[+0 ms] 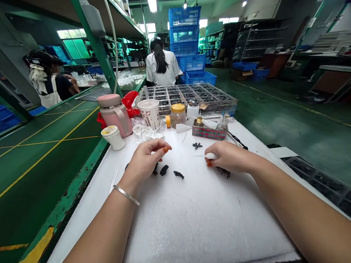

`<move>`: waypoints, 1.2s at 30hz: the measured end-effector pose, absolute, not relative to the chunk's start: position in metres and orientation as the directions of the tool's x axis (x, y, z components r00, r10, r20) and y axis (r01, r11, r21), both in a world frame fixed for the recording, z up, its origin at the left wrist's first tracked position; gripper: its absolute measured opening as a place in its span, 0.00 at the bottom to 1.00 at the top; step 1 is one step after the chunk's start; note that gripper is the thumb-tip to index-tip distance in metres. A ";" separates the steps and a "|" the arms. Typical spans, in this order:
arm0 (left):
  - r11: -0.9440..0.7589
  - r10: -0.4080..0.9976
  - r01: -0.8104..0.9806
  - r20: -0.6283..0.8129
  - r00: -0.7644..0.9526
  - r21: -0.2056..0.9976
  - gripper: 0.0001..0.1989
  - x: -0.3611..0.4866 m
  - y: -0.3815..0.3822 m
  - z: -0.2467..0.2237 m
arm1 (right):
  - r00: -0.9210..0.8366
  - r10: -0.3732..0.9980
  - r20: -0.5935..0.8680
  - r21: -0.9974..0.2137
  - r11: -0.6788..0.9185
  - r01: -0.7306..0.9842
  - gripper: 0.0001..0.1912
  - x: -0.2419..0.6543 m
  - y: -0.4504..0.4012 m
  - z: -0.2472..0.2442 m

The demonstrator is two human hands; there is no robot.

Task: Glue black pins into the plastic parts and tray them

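Observation:
My left hand (152,154) is over the white work surface (187,224), thumb and fingers pinched together. Whatever sits in that pinch is too small to make out. Beneath and beside it lie several black curved pieces, among them one piece (164,170) near the fingers and another piece (178,174) closer to the middle. My right hand (225,156) is closed round a white applicator (211,156), whose thin tip points left toward my left hand. Partly hidden under my right hand is a cluster of thin black parts (224,172). Just beyond it lies a small black bunch of parts (197,145).
Along the back stand a pink flask (114,113), a lidded tub (113,138), a paper cup (150,113), a yellow-lidded jar (178,115) and a patterned box (210,132). Behind are divided trays (187,96), blue crates (187,40) and two people, one person (161,65) directly ahead.

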State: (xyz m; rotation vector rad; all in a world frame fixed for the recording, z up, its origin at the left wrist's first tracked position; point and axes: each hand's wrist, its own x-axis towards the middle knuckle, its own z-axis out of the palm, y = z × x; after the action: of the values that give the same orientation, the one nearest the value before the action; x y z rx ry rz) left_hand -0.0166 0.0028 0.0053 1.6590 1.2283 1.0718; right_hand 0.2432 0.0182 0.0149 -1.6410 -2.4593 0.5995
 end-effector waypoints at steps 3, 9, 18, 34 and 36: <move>-0.256 0.943 0.516 0.095 0.318 0.818 0.09 -0.011 -0.001 0.005 | -0.387 0.920 -0.051 -0.440 0.327 0.836 0.05 0.244 0.018 0.022; -0.486 0.849 0.681 0.113 0.516 0.548 0.15 0.003 -0.008 -0.005 | -0.327 0.944 0.039 -0.788 0.230 0.571 0.02 0.236 0.015 0.024; -0.401 0.901 0.589 0.185 0.393 0.701 0.05 0.012 -0.007 -0.010 | -0.397 0.918 0.002 -0.985 0.071 0.159 0.11 0.224 0.010 0.022; 0.321 0.868 -0.369 -0.116 0.482 0.872 0.10 0.018 -0.019 0.003 | -0.265 0.804 0.532 -0.820 0.568 0.076 0.06 0.203 -0.020 0.026; 0.332 0.867 -0.386 -0.117 0.484 0.861 0.10 0.018 -0.019 0.003 | -0.266 0.751 0.604 -0.758 0.645 0.097 0.06 0.202 -0.021 0.026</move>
State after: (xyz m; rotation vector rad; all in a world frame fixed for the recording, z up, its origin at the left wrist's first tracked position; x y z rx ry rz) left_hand 0.0182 -0.0194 0.0033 0.8818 0.6459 0.8974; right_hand 0.2022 -0.0211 0.0256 -0.6889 -1.7507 0.7319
